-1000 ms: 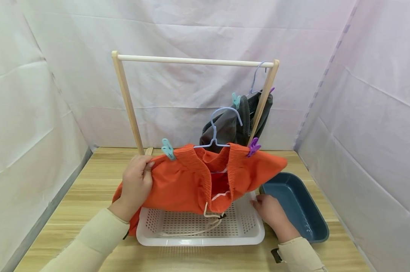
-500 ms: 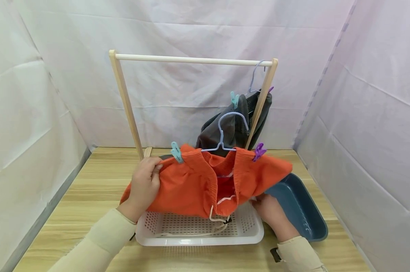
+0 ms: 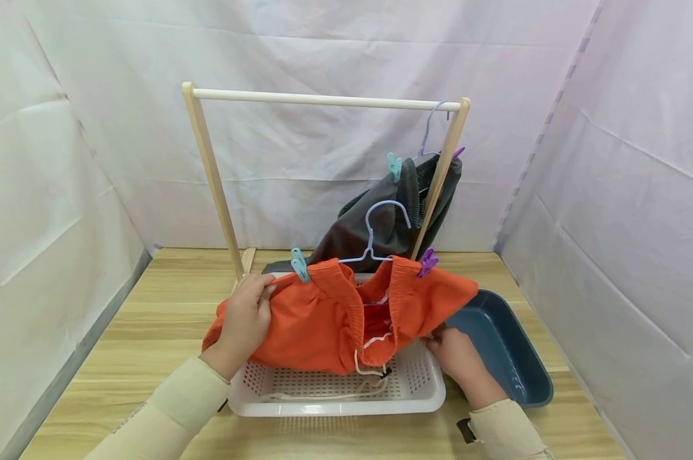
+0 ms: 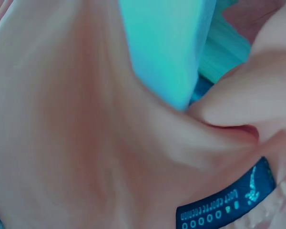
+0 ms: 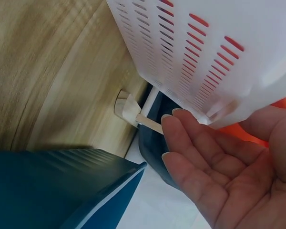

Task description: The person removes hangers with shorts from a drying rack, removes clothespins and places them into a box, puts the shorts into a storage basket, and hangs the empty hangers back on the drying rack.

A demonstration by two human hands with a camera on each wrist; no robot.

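Left hand [image 3: 239,322] is pinching the orange garment [image 3: 312,319] out past the teal clip [image 3: 300,265], above the white basket [image 3: 337,409] from left edge to right, probably to keep it spread on the hanger [image 3: 370,239]. Right hand's [image 3: 458,358] thumb and fingers are apart by the basket's right edge, can't tell if it's steadying it tbh.
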